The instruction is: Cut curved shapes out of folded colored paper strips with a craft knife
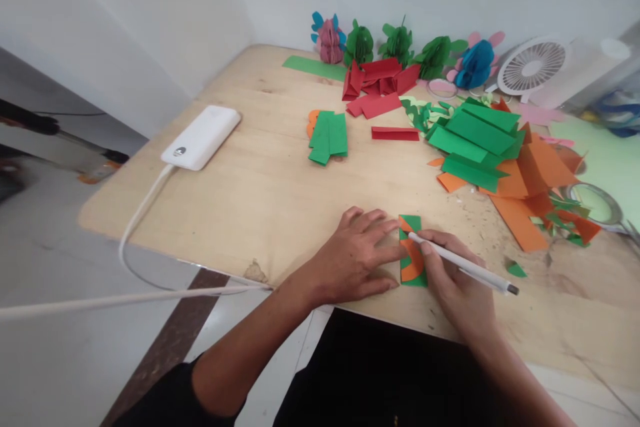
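Near the table's front edge lies a narrow green paper piece [421,275] with an orange cut-out shape [412,260] on top. My left hand [357,257] lies palm down with its fingers spread, the fingertips at the left edge of these papers. A white pen [465,265] is gripped in my right hand [453,283], its tip on the upper part of the orange shape. The right hand rests just to the right of the green piece.
Folded green papers [329,137] lie mid-table. A white power bank [201,137] with a cable is on the left. Red folded papers [383,83], green strips [475,137], orange sheets [537,170], a small fan [533,67] and paper figures [397,45] stand or lie further back and right.
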Action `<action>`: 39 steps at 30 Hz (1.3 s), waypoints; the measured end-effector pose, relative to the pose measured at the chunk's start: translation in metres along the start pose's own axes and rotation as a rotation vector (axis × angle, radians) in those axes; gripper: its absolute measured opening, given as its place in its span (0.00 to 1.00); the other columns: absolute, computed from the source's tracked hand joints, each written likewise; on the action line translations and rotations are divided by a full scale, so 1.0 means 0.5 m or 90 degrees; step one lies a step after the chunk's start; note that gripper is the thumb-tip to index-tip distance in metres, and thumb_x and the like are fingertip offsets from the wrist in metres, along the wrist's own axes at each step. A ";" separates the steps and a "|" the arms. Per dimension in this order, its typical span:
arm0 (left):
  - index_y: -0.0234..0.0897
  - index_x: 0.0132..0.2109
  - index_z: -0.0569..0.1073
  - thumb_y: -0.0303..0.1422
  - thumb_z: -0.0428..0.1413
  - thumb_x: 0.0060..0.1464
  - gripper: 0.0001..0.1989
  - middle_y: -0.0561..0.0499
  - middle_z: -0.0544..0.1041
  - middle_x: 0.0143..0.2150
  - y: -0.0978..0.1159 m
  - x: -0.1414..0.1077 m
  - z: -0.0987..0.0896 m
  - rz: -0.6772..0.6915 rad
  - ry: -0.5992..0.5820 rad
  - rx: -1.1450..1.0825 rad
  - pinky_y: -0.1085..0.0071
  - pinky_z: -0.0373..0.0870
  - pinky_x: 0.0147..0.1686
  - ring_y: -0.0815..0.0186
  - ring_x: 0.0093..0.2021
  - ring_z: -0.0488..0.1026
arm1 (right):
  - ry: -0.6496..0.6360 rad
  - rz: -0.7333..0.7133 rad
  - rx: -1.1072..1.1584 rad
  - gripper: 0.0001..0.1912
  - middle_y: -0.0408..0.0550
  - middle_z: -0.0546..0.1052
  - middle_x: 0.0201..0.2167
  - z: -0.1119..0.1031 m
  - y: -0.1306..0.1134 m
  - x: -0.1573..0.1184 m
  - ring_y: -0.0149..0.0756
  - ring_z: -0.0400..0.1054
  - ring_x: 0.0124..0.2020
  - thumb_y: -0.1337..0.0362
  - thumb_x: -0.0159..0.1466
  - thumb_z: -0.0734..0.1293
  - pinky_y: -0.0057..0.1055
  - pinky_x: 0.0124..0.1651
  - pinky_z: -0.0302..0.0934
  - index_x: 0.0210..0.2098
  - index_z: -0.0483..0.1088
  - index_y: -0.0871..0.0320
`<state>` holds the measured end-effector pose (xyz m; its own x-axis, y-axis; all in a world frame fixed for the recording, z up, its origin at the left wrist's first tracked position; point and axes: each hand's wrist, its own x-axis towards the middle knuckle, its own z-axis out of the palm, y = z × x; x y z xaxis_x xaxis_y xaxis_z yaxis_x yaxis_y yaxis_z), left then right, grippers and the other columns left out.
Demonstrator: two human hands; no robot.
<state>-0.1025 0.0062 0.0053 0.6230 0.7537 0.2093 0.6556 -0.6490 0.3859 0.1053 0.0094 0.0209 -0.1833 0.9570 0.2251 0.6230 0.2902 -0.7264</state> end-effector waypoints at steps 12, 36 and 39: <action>0.48 0.61 0.69 0.46 0.56 0.60 0.24 0.43 0.64 0.66 0.001 0.001 -0.005 -0.004 -0.004 -0.014 0.47 0.51 0.60 0.46 0.65 0.56 | 0.006 -0.048 -0.050 0.09 0.45 0.82 0.37 0.009 -0.001 0.007 0.37 0.75 0.36 0.60 0.68 0.63 0.36 0.41 0.68 0.41 0.75 0.52; 0.49 0.61 0.68 0.46 0.56 0.59 0.25 0.43 0.65 0.65 -0.001 0.000 -0.001 -0.009 -0.005 -0.015 0.48 0.51 0.60 0.46 0.65 0.56 | 0.025 -0.098 -0.099 0.08 0.47 0.82 0.35 -0.002 -0.006 -0.005 0.39 0.76 0.37 0.62 0.67 0.62 0.37 0.41 0.65 0.41 0.74 0.53; 0.50 0.61 0.69 0.47 0.56 0.60 0.24 0.44 0.66 0.65 -0.001 0.000 -0.002 -0.013 -0.003 -0.018 0.47 0.51 0.60 0.46 0.65 0.56 | 0.021 -0.100 -0.104 0.08 0.46 0.82 0.35 -0.006 -0.005 -0.007 0.38 0.76 0.37 0.62 0.67 0.63 0.36 0.41 0.65 0.40 0.74 0.53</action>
<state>-0.1030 0.0066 0.0061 0.6118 0.7661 0.1970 0.6559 -0.6305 0.4151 0.1069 0.0051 0.0237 -0.2643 0.8983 0.3510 0.7040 0.4284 -0.5664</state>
